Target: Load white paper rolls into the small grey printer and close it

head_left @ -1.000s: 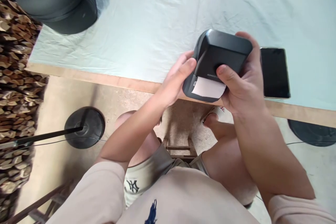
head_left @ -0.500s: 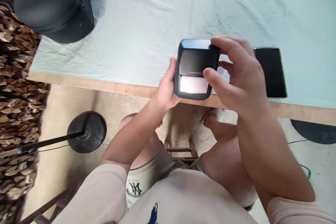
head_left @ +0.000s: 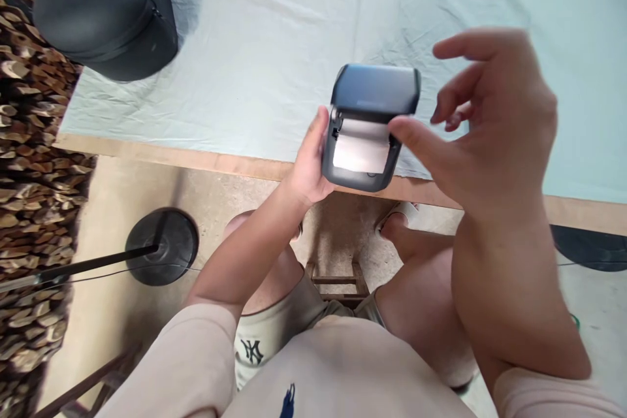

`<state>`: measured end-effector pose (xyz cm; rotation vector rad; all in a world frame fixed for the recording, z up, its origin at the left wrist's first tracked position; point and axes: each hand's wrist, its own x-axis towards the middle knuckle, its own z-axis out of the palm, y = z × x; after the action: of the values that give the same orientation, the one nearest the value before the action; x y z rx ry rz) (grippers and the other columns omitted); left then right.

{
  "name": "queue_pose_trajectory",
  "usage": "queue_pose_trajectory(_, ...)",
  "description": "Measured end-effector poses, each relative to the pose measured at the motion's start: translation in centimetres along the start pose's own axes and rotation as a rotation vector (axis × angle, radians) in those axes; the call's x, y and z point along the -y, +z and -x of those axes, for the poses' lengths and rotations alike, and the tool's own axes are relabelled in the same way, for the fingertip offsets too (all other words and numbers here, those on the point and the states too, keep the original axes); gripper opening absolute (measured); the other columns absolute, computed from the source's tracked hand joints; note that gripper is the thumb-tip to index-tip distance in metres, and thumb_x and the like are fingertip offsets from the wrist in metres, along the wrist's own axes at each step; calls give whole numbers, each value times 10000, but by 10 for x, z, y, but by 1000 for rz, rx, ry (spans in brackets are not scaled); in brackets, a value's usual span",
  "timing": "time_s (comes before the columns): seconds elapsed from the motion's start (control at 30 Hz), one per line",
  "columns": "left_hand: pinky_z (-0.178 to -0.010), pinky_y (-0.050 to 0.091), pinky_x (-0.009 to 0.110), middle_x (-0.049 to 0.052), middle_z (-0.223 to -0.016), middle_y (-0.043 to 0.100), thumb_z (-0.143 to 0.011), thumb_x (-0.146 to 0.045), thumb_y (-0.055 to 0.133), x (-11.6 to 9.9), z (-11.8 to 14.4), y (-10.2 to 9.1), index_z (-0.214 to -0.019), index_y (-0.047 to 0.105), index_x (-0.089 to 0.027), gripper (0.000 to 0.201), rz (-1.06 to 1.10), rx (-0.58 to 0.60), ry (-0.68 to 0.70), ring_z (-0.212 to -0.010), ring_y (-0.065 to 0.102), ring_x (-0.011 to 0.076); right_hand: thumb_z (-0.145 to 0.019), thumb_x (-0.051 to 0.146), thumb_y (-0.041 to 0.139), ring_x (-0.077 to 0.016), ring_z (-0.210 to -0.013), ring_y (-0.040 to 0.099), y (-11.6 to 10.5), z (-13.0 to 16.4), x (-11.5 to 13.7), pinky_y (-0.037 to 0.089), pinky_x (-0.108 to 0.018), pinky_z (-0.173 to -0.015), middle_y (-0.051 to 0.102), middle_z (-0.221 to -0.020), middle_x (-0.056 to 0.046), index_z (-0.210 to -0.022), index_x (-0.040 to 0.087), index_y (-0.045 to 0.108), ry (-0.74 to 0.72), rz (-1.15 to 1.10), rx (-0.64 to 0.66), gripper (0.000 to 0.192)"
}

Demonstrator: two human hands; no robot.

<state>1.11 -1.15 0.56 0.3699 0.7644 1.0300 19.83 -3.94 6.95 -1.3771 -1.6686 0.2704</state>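
My left hand (head_left: pixel 311 160) is closed around the left side of a small black label printer (head_left: pixel 360 181), held just above the table's front edge. The printer's lid (head_left: pixel 377 86) is tilted up at the back, and white label paper (head_left: pixel 361 153) shows in the bay below it. My right hand (head_left: pixel 490 104) is spread to the right of the printer. Its thumb tip is by the lid's lower right corner; whether it touches cannot be made out. The other fingers are apart, with nothing between them.
A black zippered case (head_left: pixel 108 13) stands at the back left on the cloth-covered table (head_left: pixel 255 65). Chopped firewood (head_left: pixel 39 209) is stacked at the left. A round black stand base (head_left: pixel 161 246) with a pole is on the floor; another dark base (head_left: pixel 588 248) is at the right.
The printer's lid has swung up, baring the paper bay. My right hand has moved off to the right with its fingers spread, now covering the phone on the table. My left hand stays put.
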Motion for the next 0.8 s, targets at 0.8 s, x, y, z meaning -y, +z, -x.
queue_pose_trajectory(0.8,-1172,757,490,50,-1246,939,-1207,-551,609,-17,4,-14,-1416,820,-241,429,-62,-42,-76,-1431,864,366,-792,349,794,-170,-549,509,-19,-13,13,343,-345,-509,717,-842,6,-1080,356,751,368,-373,-14,292)
